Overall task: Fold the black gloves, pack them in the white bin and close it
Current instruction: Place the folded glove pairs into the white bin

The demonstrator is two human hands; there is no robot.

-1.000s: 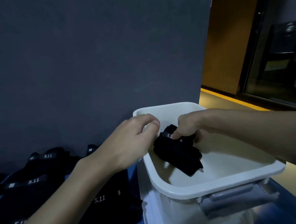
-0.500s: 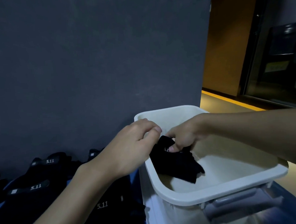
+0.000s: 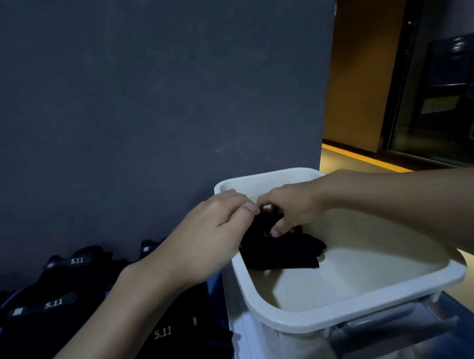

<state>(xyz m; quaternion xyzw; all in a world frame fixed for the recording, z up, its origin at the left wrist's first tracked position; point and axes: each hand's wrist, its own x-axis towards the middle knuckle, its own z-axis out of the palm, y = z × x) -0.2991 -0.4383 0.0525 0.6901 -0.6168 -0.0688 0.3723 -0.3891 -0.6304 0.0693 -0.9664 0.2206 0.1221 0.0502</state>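
Pinched by the right hand, the folded black glove was shifted to the left wall of the white bin at frame centre, so it is nearly packed. The curled fingers of the left hand have joined it, but their grip cannot be told.

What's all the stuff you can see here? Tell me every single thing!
white bin: one, white, right of centre, open.
folded glove: one, black, inside the bin by its left wall.
loose gloves: several, black with white 5.11 labels, piled left of the bin.
latch: one, grey, on the bin's near side.
blue surface: one, blue, under the loose gloves.
wall: one, dark grey, behind everything.
left hand: one, fingers curled at the folded glove's edge.
right hand: one, gripping the folded glove.
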